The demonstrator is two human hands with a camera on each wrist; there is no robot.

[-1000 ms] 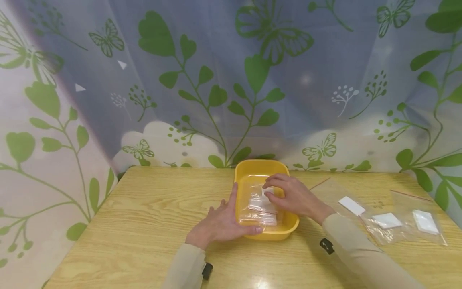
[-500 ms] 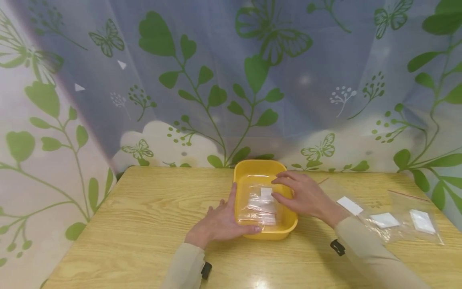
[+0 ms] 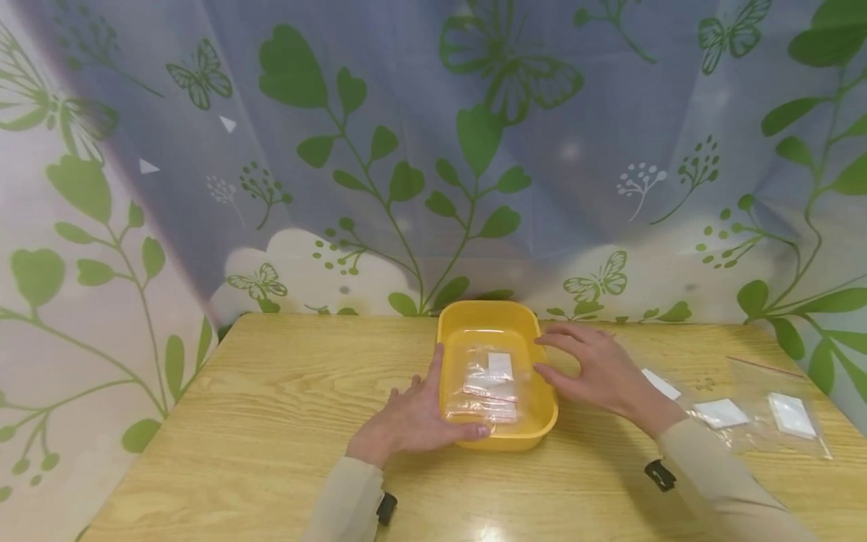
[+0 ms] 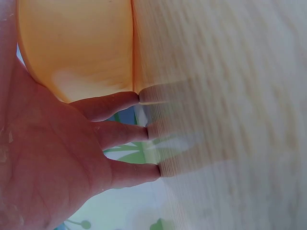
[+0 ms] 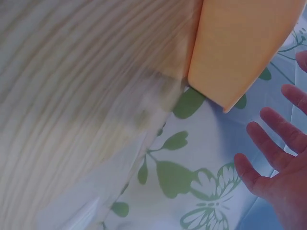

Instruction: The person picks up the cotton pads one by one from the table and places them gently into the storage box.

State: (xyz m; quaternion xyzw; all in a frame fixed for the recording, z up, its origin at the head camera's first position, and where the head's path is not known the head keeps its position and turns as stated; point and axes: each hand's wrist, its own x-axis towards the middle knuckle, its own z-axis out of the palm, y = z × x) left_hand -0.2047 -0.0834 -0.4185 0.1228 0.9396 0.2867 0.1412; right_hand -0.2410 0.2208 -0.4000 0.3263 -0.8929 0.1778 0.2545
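A yellow plastic tub (image 3: 489,444) holds clear zip bags (image 3: 474,410), stacked flat, with a white card-like piece (image 3: 500,366) showing on top. My left hand (image 3: 413,421) rests against the tub's left side, thumb over the near rim. In the left wrist view, three straight fingers (image 4: 127,134) of it touch the tabletop beside the tub. My right hand (image 3: 596,373) hovers at the tub's right rim with nothing in it. Its fingers look spread and loosely bent, and the right wrist view shows the hand (image 5: 283,163) apart from the tub.
Several clear zip bags lie to the right on the wooden table (image 3: 284,406), with white flat pieces (image 3: 721,413) inside; my right hand and forearm partly cover one. A patterned curtain (image 3: 379,248) hangs along the table's back edge, close behind the tub.
My right hand has drawn away to the right from the white piece in the tub, uncovering it and partly covering a bag on the table. The left hand has stayed in place.
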